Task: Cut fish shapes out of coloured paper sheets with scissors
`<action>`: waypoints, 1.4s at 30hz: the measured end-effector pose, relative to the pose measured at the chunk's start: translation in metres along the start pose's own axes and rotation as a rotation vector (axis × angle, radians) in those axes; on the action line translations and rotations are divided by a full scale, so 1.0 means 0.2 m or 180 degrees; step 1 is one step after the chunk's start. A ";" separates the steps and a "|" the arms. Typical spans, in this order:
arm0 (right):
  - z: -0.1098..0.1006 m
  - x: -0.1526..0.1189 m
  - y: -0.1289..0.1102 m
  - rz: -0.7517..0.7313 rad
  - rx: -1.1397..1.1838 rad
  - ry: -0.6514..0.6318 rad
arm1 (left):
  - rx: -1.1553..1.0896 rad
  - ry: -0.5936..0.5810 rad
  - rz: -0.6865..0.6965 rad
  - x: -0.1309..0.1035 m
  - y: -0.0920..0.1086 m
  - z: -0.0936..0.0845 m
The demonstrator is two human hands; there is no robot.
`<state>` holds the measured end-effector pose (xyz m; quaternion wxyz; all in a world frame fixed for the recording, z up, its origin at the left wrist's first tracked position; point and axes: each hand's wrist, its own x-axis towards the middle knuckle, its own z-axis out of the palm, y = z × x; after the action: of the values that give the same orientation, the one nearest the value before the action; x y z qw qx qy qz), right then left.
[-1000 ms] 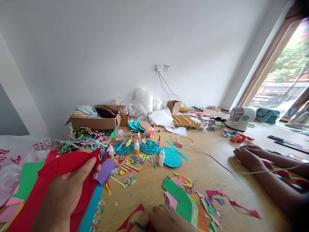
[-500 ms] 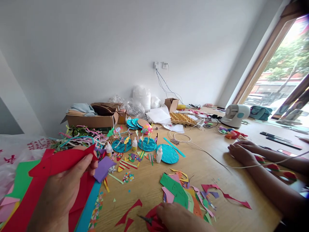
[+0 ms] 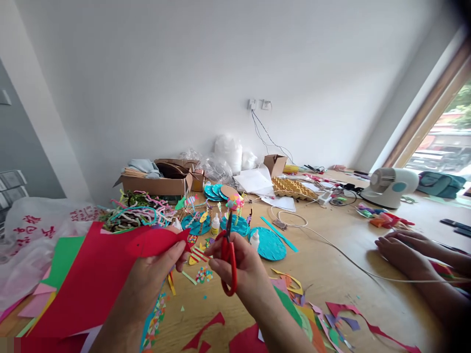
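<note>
Pinched by its tail in my left hand (image 3: 158, 267) is a red paper fish (image 3: 152, 243) with a small drawn eye. It overlaps a large red sheet (image 3: 91, 279) lying at the left. My right hand (image 3: 241, 260) is closed on red-handled scissors (image 3: 228, 262), whose dark blades point up, away from the fish. Red paper offcuts (image 3: 208, 329) lie on the table below my hands. Just beyond are small paper confetti pieces (image 3: 203, 275), striped paper strips (image 3: 198, 253) and a white glue bottle (image 3: 254, 239).
A blue round plate (image 3: 272, 245) and blue plates with little fish on stems stand ahead. Another person's hands (image 3: 405, 250) rest at the right, near a white cable (image 3: 331, 245). A fan (image 3: 390, 187), cardboard box (image 3: 154, 184) and egg tray (image 3: 294, 189) are further back.
My right hand has risen from the table beside the red scraps, lifting the scissors up near the fish. My left hand still holds the fish. The view has shifted left.
</note>
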<state>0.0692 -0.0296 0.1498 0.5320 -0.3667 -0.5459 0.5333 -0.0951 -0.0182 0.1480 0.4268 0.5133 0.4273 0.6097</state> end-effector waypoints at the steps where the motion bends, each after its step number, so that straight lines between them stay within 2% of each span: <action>1: 0.03 0.02 0.00 -0.0018 0.0029 -0.0016 | 0.0144 -0.0039 0.0105 0.00 0.00 0.00; 4: 0.07 0.05 0.02 -0.0073 0.0144 -0.0103 | 0.0475 -0.0188 0.0325 0.00 0.00 0.01; 10: 0.09 0.08 0.06 -0.0082 0.0374 -0.0108 | 0.0272 -0.0255 0.0039 0.01 -0.05 0.02; 13: 0.09 0.08 0.06 -0.0185 0.0353 -0.0037 | 0.0213 -0.0255 0.0046 0.02 -0.07 0.02; 19: 0.08 0.09 0.09 -0.0261 0.0226 0.0072 | 0.0233 -0.0171 0.0030 0.02 -0.10 0.03; 23: 0.07 0.06 0.07 -0.0445 -0.0313 0.0144 | 0.0079 -0.0069 0.0028 0.02 -0.10 0.00; 26: 0.07 0.01 0.01 -0.0378 -0.0839 -0.0186 | -0.0150 0.0145 0.0091 0.04 -0.08 -0.04; 29: 0.09 -0.02 -0.01 -0.0015 -0.1092 -0.0722 | -0.0367 0.0323 0.0211 0.05 -0.04 -0.08; 31: 0.11 -0.03 0.01 0.0191 -0.1129 -0.0923 | -0.0401 0.0428 0.0249 0.06 -0.01 -0.09; 37: 0.13 -0.01 0.07 0.0675 -0.0710 -0.1199 | -0.0355 0.0364 0.0304 0.04 0.00 -0.10; 42: 0.13 0.00 0.08 0.0751 -0.0530 -0.1222 | -0.0454 0.0214 0.0321 0.03 -0.02 -0.08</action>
<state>0.0408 -0.0332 0.1384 0.3204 -0.3624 -0.6325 0.6049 -0.1108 -0.0120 0.1449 0.4164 0.4817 0.3705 0.6762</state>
